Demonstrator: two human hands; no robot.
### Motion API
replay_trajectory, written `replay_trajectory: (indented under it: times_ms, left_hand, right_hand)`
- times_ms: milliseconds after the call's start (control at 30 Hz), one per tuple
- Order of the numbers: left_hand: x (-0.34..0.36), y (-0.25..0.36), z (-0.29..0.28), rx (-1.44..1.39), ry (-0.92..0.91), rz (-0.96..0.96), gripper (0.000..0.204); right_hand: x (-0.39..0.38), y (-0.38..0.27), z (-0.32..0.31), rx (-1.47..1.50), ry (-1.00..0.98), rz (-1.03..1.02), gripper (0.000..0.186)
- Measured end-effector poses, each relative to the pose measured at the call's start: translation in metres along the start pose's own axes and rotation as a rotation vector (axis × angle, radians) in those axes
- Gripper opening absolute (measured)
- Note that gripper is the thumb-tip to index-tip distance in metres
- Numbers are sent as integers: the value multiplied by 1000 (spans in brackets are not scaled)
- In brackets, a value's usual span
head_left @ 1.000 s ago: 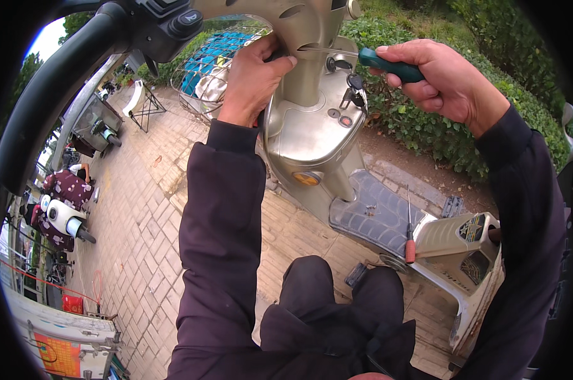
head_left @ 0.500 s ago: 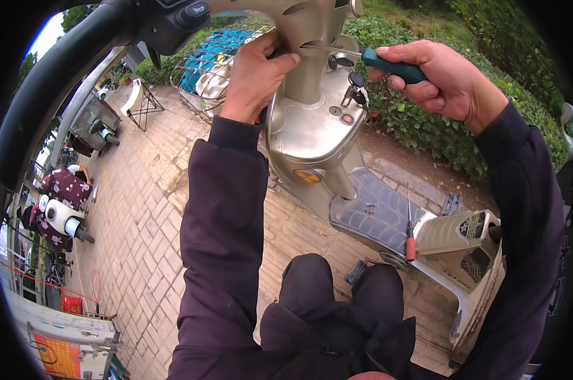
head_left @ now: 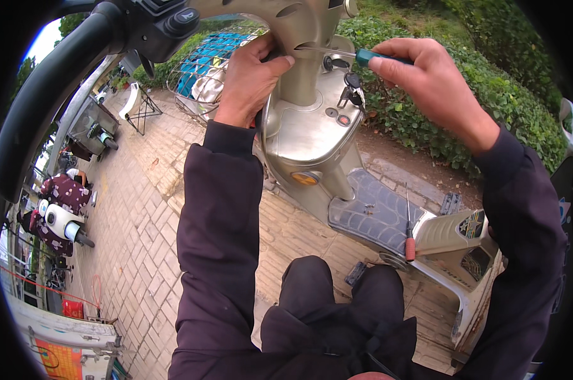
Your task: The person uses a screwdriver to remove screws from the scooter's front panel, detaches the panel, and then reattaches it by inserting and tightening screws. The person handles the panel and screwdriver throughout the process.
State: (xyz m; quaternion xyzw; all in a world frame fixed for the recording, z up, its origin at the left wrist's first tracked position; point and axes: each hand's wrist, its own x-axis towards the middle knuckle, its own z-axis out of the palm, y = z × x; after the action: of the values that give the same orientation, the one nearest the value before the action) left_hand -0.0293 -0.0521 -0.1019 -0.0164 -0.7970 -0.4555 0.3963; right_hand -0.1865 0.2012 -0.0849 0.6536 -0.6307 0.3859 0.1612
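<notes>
My right hand (head_left: 435, 79) is closed on a screwdriver with a green handle (head_left: 366, 57). Its thin metal shaft runs left into a slot in the beige steering column cover (head_left: 296, 73) of an electric scooter. On the column's left side, my left hand (head_left: 249, 82) grips the cover, thumb against its front and the other fingers partly hidden behind. Below the screwdriver, keys (head_left: 353, 82) hang at the scooter's beige front panel (head_left: 305, 130). A second screwdriver with a red handle (head_left: 410, 248) leans at the back of the footboard (head_left: 375, 209), where a few small screws (head_left: 369, 209) lie.
A black handlebar grip (head_left: 52, 95) curves across the upper left. Beyond the column is a wire basket (head_left: 204, 66) with blue and white cloth. Hedges (head_left: 413, 120) border the right side. Left on the paving stand a folding chair (head_left: 134, 104) and a parked white scooter (head_left: 61, 218).
My right hand has turned over around the screwdriver handle, its thumb now lying along the near side. The shaft stays at the slot. My left hand keeps its hold, and the view shifts slightly.
</notes>
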Motion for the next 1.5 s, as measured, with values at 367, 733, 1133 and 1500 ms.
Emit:
replay_trajectory:
  times_ms: [367,733,1133,1500]
  left_hand:
    - [1,3,1,1,-18,-26,48]
    - [-1,6,3,86,34,-7,46]
    - [0,0,2,-21,2,-6,47]
    - [0,3,2,27,2,-24,51]
  right_hand:
    - [-2,-25,-6,-898,-85,-261,42]
    - [22,-22,-17,715,-150,799,30]
    - [3,-21,-13,-698,140,-440,30]
    - [17,-22,-18,423,-241,700,34]
